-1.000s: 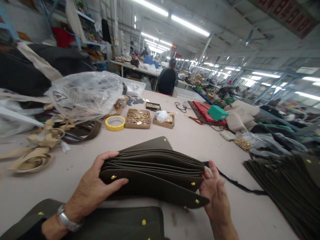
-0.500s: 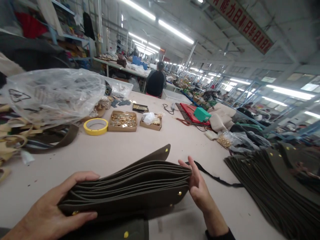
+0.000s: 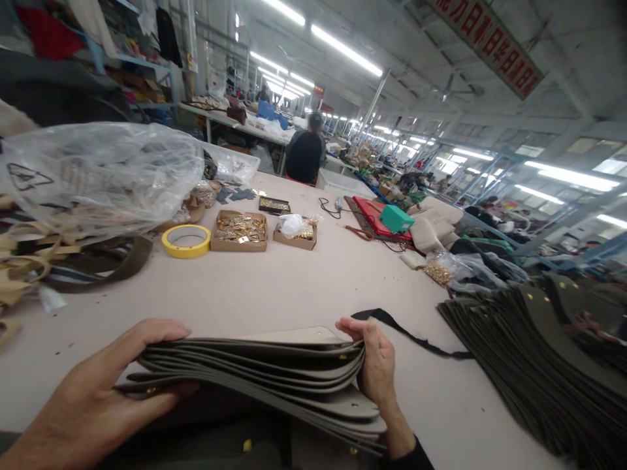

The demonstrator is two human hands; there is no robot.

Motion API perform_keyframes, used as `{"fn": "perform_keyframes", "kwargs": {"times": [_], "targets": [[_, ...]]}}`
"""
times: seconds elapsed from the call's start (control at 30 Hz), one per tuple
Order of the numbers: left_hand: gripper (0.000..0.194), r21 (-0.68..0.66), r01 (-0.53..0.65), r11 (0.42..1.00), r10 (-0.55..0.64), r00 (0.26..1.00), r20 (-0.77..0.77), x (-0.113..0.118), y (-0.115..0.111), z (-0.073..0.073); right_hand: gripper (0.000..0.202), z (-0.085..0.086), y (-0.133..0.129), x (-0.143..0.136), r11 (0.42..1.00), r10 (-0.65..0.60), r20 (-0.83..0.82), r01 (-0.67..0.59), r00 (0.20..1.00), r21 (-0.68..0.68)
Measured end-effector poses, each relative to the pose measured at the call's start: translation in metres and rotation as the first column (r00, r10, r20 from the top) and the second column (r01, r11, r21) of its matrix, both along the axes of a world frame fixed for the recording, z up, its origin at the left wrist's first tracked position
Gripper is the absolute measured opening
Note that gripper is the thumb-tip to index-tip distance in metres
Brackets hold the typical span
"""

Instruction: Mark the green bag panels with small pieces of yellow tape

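A stack of dark olive flat pieces [image 3: 255, 369] with rounded ends is held up over the near part of the table, its layers fanned apart at the right. My left hand [image 3: 102, 391] clamps the left end, fingers on top and thumb underneath. Against the right end rests my right hand [image 3: 377, 365], fingers bent over the upper edge, with lower layers spreading beneath it. The top piece shows a pale underside. Small brass-coloured studs sit near the corners. Below the stack lies another dark piece [image 3: 247, 446] with a yellow spot.
Yellow tape [image 3: 186, 241], a box of metal parts [image 3: 239, 231] and a smaller box [image 3: 295, 232] stand ahead. A plastic bag [image 3: 102, 176] is at left. A black strap [image 3: 416, 339] and a large dark pile [image 3: 519, 365] lie right. A person [image 3: 306, 153] sits farther off.
The stack has bent the other way, its right-hand layers now sagging and fanned downward. The raised top flap has come down. My right hand has shifted slightly left, fingers folded over the edge.
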State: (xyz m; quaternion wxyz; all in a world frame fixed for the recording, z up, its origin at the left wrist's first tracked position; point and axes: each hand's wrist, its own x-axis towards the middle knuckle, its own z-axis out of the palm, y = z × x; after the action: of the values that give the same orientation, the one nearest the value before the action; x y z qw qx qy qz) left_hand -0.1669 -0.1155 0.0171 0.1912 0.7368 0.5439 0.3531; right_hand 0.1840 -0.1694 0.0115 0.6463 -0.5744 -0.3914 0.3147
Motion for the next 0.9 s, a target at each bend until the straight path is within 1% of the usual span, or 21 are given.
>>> {"fn": "perform_keyframes", "kwargs": {"times": [0.07,0.13,0.2,0.27,0.3,0.33,0.43,0.5,0.57,0.6,0.63,0.7,0.73,0.8,0.87,0.9], "targets": [[0.046,-0.055,-0.003,0.999,0.003,1.000,0.000,-0.001,0.002,0.007,0.049,0.003,-0.003,0.005,0.995,0.099,0.033,-0.098,0.995,-0.020],[0.049,-0.114,-0.058,0.992,0.060,0.998,0.013,-0.001,0.003,0.011,0.060,0.010,-0.008,0.015,0.968,0.250,0.060,-0.250,0.966,-0.009],[0.051,-0.141,-0.070,0.988,0.075,0.997,0.028,-0.001,0.004,0.013,0.078,0.019,-0.015,0.026,0.913,0.409,0.113,-0.406,0.906,-0.045],[0.051,-0.139,-0.052,0.989,0.056,0.998,0.020,0.000,0.006,0.012,0.097,0.028,-0.021,0.032,0.860,0.510,0.195,-0.493,0.837,-0.135],[0.050,-0.132,-0.045,0.990,0.047,0.999,0.013,0.000,0.007,0.012,0.104,0.031,-0.023,0.032,0.852,0.523,0.233,-0.497,0.820,-0.162],[0.051,-0.128,-0.043,0.991,0.045,0.999,0.013,0.001,0.007,0.011,0.108,0.033,-0.025,0.031,0.856,0.517,0.267,-0.489,0.814,-0.166],[0.059,-0.133,-0.081,0.988,0.088,0.995,0.049,0.003,0.007,0.009,0.109,0.030,-0.025,0.021,0.894,0.443,0.306,-0.441,0.843,-0.079],[0.065,-0.154,-0.108,0.982,0.119,0.990,0.070,0.004,0.006,0.008,0.099,0.024,-0.024,0.017,0.922,0.377,0.313,-0.386,0.872,-0.037],[0.066,-0.158,-0.108,0.982,0.119,0.991,0.067,0.004,0.004,0.008,0.079,0.021,-0.023,0.016,0.955,0.293,0.378,-0.286,0.879,-0.075],[0.065,-0.149,-0.101,0.984,0.110,0.992,0.058,0.004,0.003,0.009,0.069,0.021,-0.023,0.017,0.966,0.259,0.434,-0.233,0.863,-0.114],[0.064,-0.136,-0.095,0.986,0.102,0.994,0.047,0.004,0.003,0.009,0.060,0.023,-0.024,0.016,0.971,0.238,0.499,-0.188,0.834,-0.148],[0.064,-0.107,-0.090,0.990,0.095,0.995,0.041,0.006,0.003,0.010,0.052,0.031,-0.024,0.014,0.972,0.234,0.641,-0.158,0.731,-0.174],[0.064,-0.098,-0.093,0.991,0.098,0.994,0.043,0.008,0.003,0.011,0.052,0.036,-0.023,0.010,0.970,0.245,0.711,-0.175,0.659,-0.171],[0.062,-0.091,-0.098,0.991,0.103,0.993,0.055,0.010,0.003,0.013,0.049,0.048,-0.021,0.000,0.963,0.248,0.836,-0.217,0.490,-0.158],[0.060,-0.098,-0.096,0.991,0.102,0.993,0.065,0.010,0.003,0.015,0.042,0.059,-0.016,-0.013,0.954,0.251,0.915,-0.239,0.314,-0.180],[0.060,-0.106,-0.091,0.990,0.099,0.993,0.070,0.009,0.002,0.015,0.038,0.064,-0.013,-0.021,0.948,0.262,0.935,-0.243,0.241,-0.204]]}}
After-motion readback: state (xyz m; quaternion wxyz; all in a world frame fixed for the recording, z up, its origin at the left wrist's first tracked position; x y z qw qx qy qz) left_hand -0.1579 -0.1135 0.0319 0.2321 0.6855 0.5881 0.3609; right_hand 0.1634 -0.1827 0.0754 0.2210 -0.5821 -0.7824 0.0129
